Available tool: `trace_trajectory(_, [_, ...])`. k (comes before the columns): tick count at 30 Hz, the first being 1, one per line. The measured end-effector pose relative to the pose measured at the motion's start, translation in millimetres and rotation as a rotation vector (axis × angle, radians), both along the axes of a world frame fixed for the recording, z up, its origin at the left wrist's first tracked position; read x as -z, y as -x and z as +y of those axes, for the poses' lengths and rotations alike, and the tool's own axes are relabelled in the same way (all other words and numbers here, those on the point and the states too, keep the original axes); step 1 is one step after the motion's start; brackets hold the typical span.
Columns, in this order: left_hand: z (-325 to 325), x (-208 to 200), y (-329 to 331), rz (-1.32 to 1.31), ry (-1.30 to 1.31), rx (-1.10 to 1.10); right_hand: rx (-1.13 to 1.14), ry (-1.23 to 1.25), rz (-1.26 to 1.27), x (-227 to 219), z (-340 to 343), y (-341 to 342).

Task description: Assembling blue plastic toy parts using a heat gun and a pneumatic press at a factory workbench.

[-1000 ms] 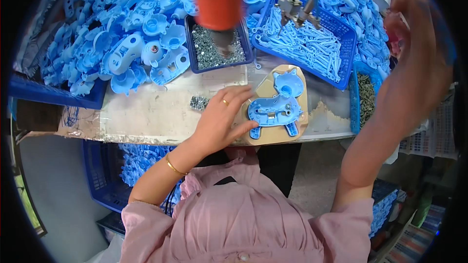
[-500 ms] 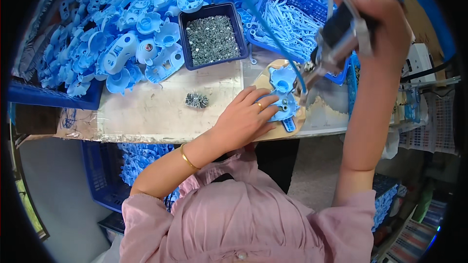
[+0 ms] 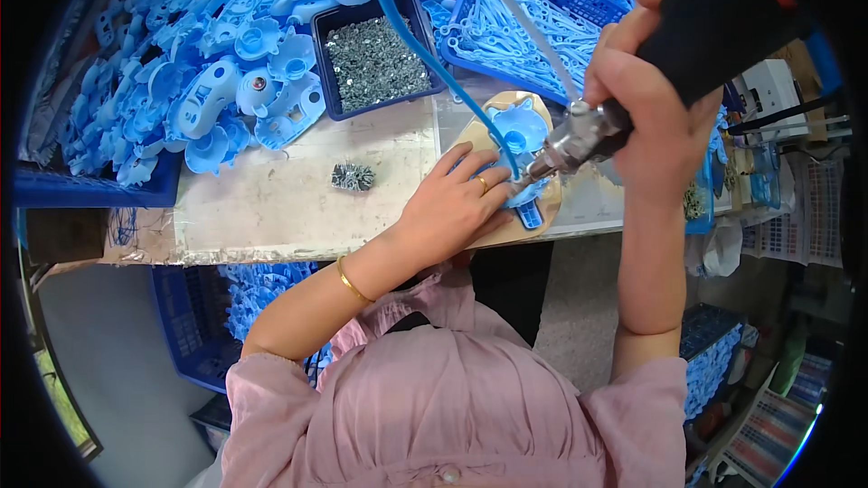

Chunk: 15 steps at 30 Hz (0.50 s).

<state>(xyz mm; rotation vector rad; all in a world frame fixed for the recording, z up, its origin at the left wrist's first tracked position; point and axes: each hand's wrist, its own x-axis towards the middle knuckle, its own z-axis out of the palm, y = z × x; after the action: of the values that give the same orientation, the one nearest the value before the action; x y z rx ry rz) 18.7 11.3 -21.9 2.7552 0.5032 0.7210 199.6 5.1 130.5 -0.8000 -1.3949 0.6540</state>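
A light blue plastic shell [image 3: 523, 129] lies in a tan holder [image 3: 540, 223] near the table's front edge. My left hand [image 3: 457, 194] rests over its left side, fingers stretched and slightly spread, pressing it lightly. Wrapped round a black power screwdriver [image 3: 723, 32] with a metal nose, my right hand [image 3: 655, 81] is closed. The driver tilts down to the left, and its tip is at the lower part of the shell, beside my left fingertips. A blue hose [image 3: 452, 86] runs down to that tip, hiding some of the shell. Whether the tip touches a screw cannot be seen.
A dark bin of small metal screws [image 3: 375, 63] stands behind my left hand. Further right is a blue basket of light blue rods [image 3: 533, 36]. Blue shells [image 3: 212, 95] heap up at the left. A clump of metal pieces [image 3: 353, 177] lies on the table [image 3: 271, 217].
My right hand has come down and to the left with the screwdriver, whose tip now meets the shell. My left hand stays on the shell. The view has shifted slightly.
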Motion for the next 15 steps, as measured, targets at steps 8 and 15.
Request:
trace_trajectory(8, [-12.1, -7.3, -15.1, 0.013, -0.040, 0.010, 0.342, 0.226, -0.083, -91.2, -0.7, -5.6])
trace_trajectory(15, [-16.8, -70.2, 34.8, -0.105, 0.451, 0.081, 0.066, 0.042, -0.073, -93.8, 70.5, -98.4])
